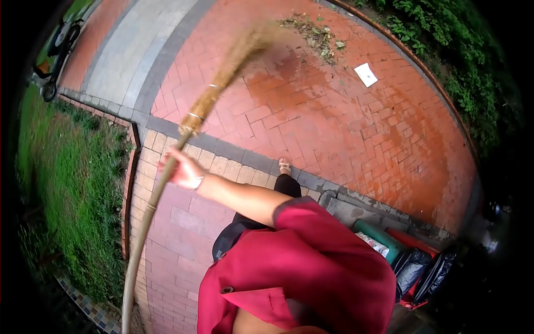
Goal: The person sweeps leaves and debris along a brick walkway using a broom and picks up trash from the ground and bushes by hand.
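My right hand (186,170) is wrapped round the wooden handle of a broom (206,103), not far below its bound straw head. A light band circles the wrist. The handle slants down to the left and leaves the view at the bottom. Motion blurs the bristle tips, which reach up toward a pile of dry leaves (317,36) on the red brick paving (222,133). A white sheet of paper (366,74) lies to the right of the leaves. My left hand is not in view.
My sandalled foot (285,166) stands near the grey paving border. Lower right are a green bin (378,236) and black bin bags (413,266). Grass (78,206) lies behind a low edging at left. Shrubs (461,61) line the right curb. A parked two-wheeler (54,69) stands upper left.
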Motion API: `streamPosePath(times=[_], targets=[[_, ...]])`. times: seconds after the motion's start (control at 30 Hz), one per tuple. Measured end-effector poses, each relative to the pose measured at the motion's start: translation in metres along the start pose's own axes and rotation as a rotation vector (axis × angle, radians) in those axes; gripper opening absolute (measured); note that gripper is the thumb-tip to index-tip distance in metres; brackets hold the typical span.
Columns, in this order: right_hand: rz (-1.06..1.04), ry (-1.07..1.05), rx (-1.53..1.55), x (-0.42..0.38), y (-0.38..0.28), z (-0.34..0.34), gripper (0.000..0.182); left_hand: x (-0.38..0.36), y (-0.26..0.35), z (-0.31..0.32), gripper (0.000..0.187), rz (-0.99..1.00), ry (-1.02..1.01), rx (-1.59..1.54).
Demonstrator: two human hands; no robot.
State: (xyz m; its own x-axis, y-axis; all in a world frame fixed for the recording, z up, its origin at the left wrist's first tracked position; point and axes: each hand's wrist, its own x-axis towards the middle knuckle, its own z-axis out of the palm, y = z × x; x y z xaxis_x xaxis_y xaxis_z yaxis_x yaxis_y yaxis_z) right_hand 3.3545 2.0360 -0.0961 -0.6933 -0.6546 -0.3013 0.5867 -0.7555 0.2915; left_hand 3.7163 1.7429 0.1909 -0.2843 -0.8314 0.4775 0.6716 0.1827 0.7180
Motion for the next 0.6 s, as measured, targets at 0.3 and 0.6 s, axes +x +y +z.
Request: streamPosePath(times=[0.3, 0.6], targets=[[-0.01, 0.303, -0.314, 0.142, -0.157, -0.06, 0.013, -0.17, -0.118, 0.201, 0.023, -0.011, -0.056, -0.097], [-0.389, 0.488, 0.087, -0.136, -0.364, -0.143, 0.013, -0.192, -0.246, 0.406, 0.013, -0.482, -0.333, -0.072]])
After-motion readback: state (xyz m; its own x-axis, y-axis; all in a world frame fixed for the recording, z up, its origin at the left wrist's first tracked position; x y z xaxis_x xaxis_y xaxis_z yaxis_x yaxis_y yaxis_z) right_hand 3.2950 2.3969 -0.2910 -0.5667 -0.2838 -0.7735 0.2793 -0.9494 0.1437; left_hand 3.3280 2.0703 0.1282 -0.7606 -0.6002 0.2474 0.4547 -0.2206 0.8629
